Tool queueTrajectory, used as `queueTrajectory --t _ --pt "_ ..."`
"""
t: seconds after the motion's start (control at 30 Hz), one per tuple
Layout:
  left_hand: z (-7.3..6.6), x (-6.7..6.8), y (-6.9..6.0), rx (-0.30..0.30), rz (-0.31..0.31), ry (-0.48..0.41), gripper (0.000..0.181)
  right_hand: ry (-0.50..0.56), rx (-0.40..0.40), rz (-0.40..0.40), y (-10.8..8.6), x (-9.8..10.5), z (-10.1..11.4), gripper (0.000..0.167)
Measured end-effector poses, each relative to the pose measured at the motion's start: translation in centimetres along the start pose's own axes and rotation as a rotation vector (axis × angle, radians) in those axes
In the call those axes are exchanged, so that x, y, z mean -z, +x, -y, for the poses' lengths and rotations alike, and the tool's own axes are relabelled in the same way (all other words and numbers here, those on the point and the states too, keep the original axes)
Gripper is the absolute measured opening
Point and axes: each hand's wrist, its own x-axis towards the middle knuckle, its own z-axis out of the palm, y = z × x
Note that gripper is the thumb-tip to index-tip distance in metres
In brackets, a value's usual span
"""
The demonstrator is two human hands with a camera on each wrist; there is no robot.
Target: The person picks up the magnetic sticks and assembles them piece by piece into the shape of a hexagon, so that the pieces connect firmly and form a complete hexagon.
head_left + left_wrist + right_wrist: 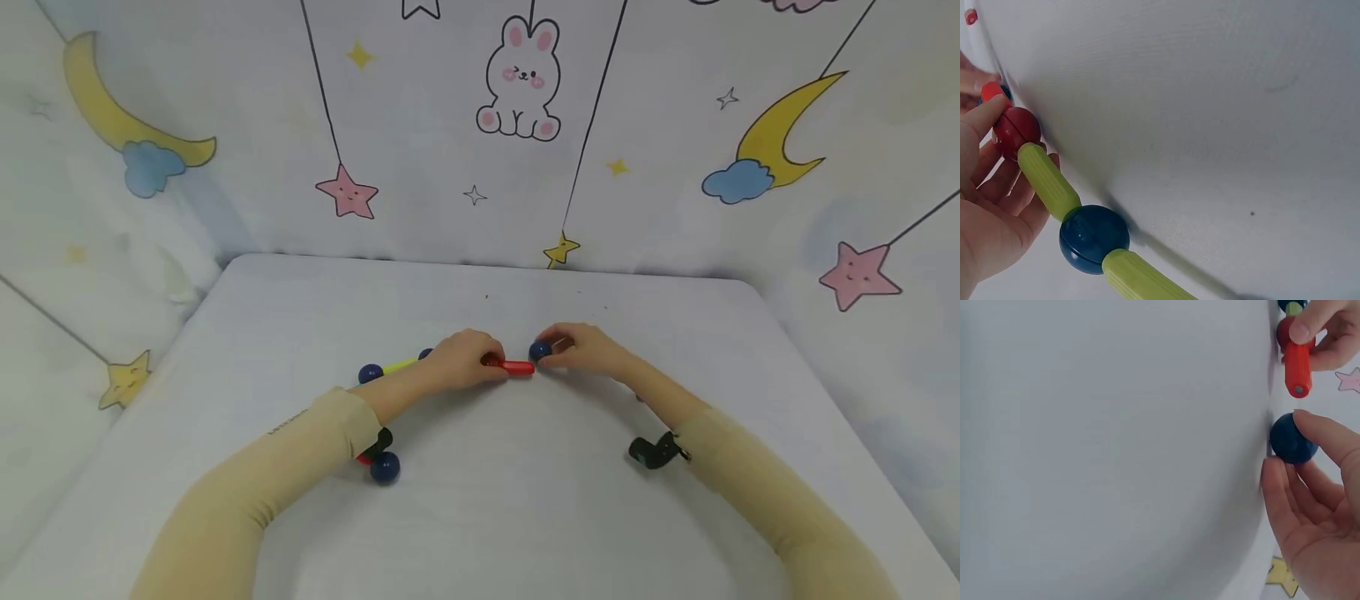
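Note:
My left hand (465,358) grips a red ball (1017,131) and the near end of a red rod (1298,372), thumb on top. From that ball a yellow-green rod (1049,181) runs to a blue ball (1094,237), joined to a second yellow-green rod (1144,278). Thumb and fingers of my right hand (588,348) pinch another blue ball (1292,439) at the table surface. A small gap separates this ball from the red rod's free end, which shows a grey dot. In the head view the left hand hides the red ball.
On the white table (495,533), a blue ball (385,467) lies by a black piece (384,439) and a red bit, partly behind the left sleeve. A curved black piece (654,452) sits beside the right cuff. Behind the table hangs a patterned cloth (420,108).

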Motion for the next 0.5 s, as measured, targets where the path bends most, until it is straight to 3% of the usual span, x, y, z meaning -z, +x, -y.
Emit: queueTrajectory --t 0.17,0.5 --pt "0.3 0.1 0.0 0.006 -0.023 0.002 0.019 0.042 0.008 -0.016 -2.8 -0.6 -0.4 0.041" --pt "-0.1 -0.3 0.5 -0.009 -0.009 0.018 0.021 0.077 -0.015 -0.05 -3.8 -1.4 0.0 0.041"
